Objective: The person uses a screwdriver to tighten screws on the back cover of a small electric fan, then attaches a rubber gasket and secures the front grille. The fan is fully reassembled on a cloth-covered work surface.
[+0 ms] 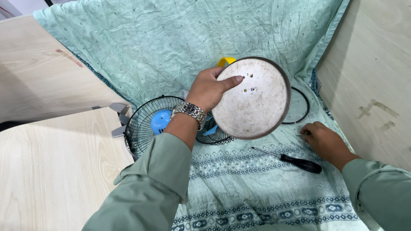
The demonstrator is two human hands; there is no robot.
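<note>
Wrinkled green cloth (180,47) over bench. Left hand (209,87) fingers pinching round base plate (257,100) aloft above fan grille (145,124). Right hand (325,141) fingers curled, pressing something tiny by screwdriver (295,160). Risk: loose grip, plate dropping onto grille.

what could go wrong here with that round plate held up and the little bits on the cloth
The left hand holds the round base plate only by its edge, above the fan guard; it might slip and drop onto it. The right hand pinches something tiny on the patterned cloth, where a small part could easily get lost. The screwdriver could roll.
</note>
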